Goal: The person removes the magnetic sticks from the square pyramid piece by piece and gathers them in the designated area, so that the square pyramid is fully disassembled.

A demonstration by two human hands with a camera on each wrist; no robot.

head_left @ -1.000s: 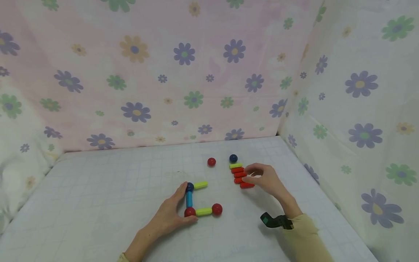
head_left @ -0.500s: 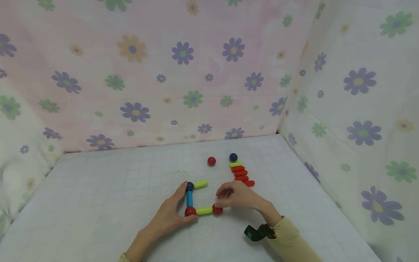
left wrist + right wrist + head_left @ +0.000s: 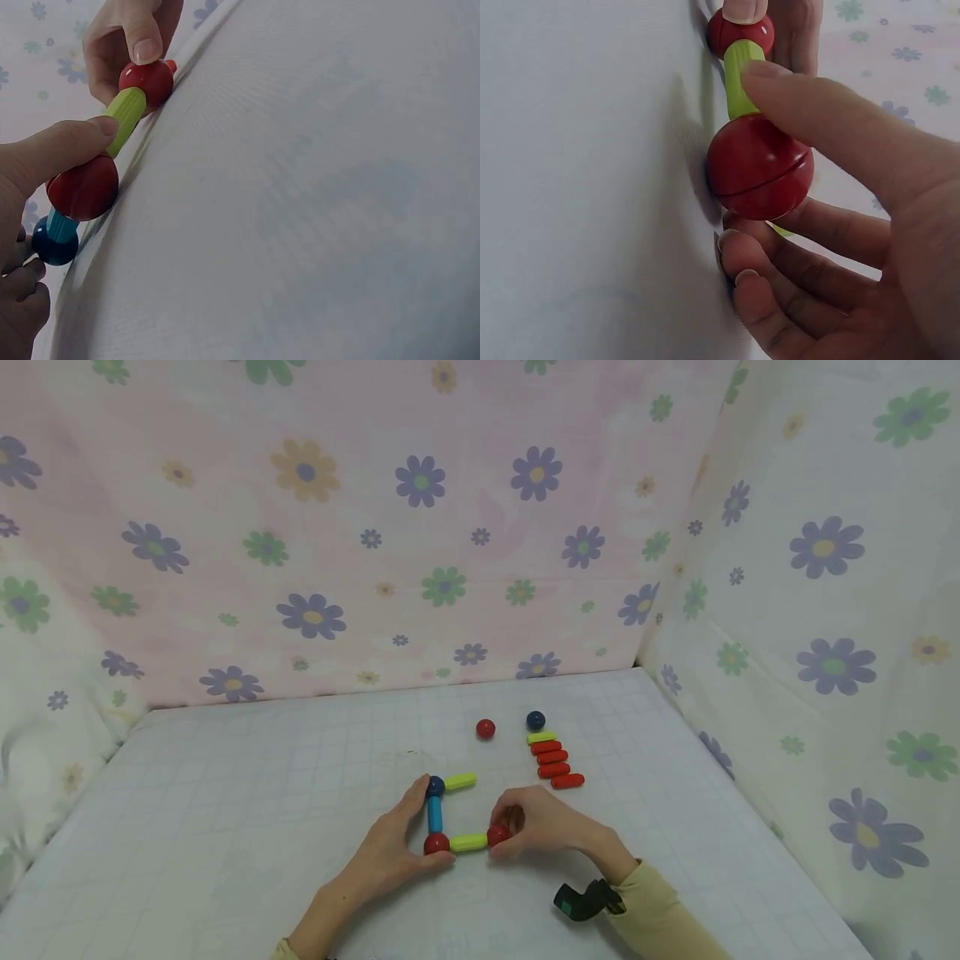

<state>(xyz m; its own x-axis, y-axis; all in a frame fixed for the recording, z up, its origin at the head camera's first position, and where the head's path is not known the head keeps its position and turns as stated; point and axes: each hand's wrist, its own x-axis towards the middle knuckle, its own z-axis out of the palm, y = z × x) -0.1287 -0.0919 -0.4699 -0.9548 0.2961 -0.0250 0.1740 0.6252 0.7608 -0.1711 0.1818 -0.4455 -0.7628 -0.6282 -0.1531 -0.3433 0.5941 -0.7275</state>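
A magnetic ball-and-stick frame lies on the table, open on its right side. Its blue stick (image 3: 435, 815) joins a dark blue ball (image 3: 435, 787) to a near red ball (image 3: 437, 844). From the dark blue ball a yellow-green stick (image 3: 461, 782) points right with a free end. Another yellow-green stick (image 3: 468, 842) links the near red ball to the right-end red ball (image 3: 759, 166). My left hand (image 3: 386, 850) holds the frame's left side, thumb by the near red ball, fingers at the dark blue ball. My right hand (image 3: 546, 821) grips the right-end red ball between thumb and fingers.
Behind the frame sit a loose red ball (image 3: 485, 729) and a loose dark blue ball (image 3: 536, 721). Several red sticks (image 3: 552, 757) lie in a row with a yellow-green stick (image 3: 541, 738). Flowered cloth (image 3: 420, 568) hangs along the back and sides of the table (image 3: 262, 793).
My right hand has come from beside the red sticks leftward and nearer, and now grips the right-end red ball. The row of sticks stays in place. My left hand has hardly moved.
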